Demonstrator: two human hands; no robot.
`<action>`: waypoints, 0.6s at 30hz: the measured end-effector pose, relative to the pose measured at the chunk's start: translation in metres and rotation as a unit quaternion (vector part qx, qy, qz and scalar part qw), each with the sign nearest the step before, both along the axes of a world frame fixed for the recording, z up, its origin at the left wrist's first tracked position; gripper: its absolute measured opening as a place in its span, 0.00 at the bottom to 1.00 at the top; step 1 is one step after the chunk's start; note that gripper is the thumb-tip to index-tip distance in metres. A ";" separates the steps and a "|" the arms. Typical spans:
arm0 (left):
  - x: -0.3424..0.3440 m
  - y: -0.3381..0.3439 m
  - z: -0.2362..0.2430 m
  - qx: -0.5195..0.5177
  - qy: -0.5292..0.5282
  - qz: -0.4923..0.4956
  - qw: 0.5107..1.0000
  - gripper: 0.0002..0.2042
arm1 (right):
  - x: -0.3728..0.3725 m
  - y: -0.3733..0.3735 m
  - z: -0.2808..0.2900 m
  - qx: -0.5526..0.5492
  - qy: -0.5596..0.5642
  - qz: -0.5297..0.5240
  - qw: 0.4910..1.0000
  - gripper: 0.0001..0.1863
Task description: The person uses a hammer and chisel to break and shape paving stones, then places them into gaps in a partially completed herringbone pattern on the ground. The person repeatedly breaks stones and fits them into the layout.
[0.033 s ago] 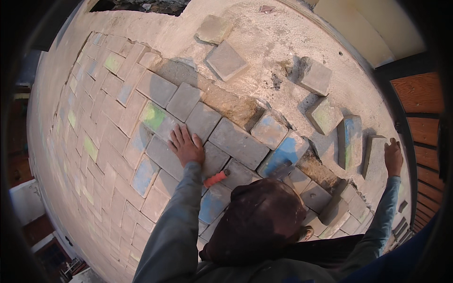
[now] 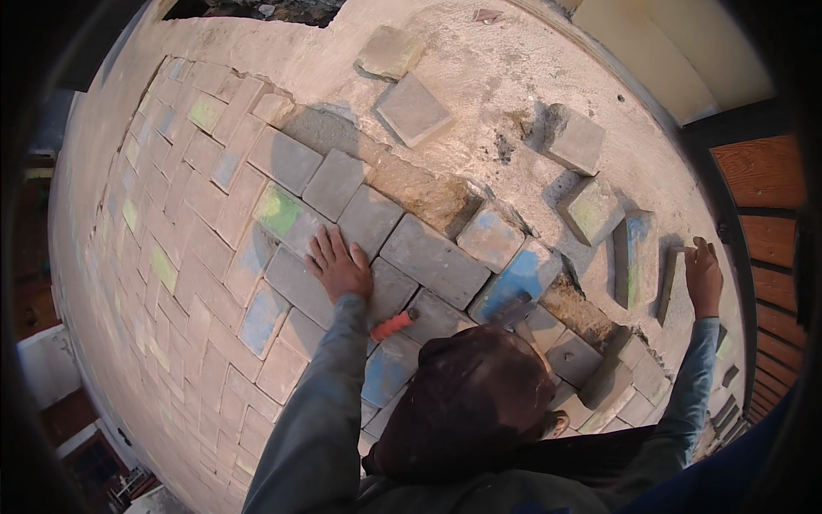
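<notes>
1. Left grip point(image 2: 342, 270): released, fingers spread, palm down on the laid blocks point(image 2: 441, 261). Fingertips reach the green-marked block point(image 2: 278, 210). Spread like that, it reads as a prop for your weight while the other arm reaches out.

2. Right grip point(image 2: 704, 274): out at the far right, against the grey block point(image 2: 675, 287), fingers bent near its upper end. Can't tell whether they're clenched around it or only touching; its far face is hidden from this angle.

3. That grey block sits on the concrete point(image 2: 488, 77), just beside the blue-and-green striped block point(image 2: 635, 261). Both look stood on a narrow side, which should leave broad faces free to grab.

4. More loose ones on the concrete: the green-tinged block point(image 2: 591, 210), the rough block point(image 2: 574, 139) and the square-faced block point(image 2: 413, 110). Scattered along the paving's edge, presumably to stay within arm's reach.

5. Bare sandy strip point(image 2: 419, 190) runs between laid blocks and concrete, in separate stretches. The blue-painted block point(image 2: 521, 278) sits beside it, inside the laid pattern.

6. Red handle point(image 2: 391, 326) lies on the laid blocks just below your left grip; likely parked close for quick pickup. Your cap point(image 2: 462, 403) covers the area beyond it, so can't confirm the tool.
</notes>
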State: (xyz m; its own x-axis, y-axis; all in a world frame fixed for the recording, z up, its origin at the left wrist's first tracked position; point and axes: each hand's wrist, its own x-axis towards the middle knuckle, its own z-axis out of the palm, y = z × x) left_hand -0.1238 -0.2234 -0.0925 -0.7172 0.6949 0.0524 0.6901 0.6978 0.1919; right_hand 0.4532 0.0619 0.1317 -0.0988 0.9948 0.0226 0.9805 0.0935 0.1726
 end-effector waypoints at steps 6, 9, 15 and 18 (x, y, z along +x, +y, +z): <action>0.005 0.010 0.001 0.005 -0.028 -0.006 1.000 0.28 | -0.225 -0.005 -0.056 -0.031 0.096 0.260 0.960 0.18; 0.009 0.005 0.007 -0.007 -0.040 -0.002 0.999 0.28 | -0.285 -0.006 -0.101 -0.077 0.174 0.316 0.929 0.24; 0.006 0.005 0.003 -0.015 -0.024 -0.011 1.000 0.29 | -0.463 0.012 -0.140 0.023 0.199 0.306 0.931 0.54; 0.001 0.010 0.003 -0.008 -0.028 -0.007 1.000 0.29 | -0.505 0.024 -0.156 0.014 0.134 0.287 0.949 0.58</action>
State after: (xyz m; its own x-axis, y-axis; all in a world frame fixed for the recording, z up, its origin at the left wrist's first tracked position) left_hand -0.1224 -0.2130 -0.0894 -0.7096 0.7046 0.0011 0.6875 0.6920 0.2203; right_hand -0.0514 0.0863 -0.0242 -0.6103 0.7780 0.1490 0.7790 0.6236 -0.0653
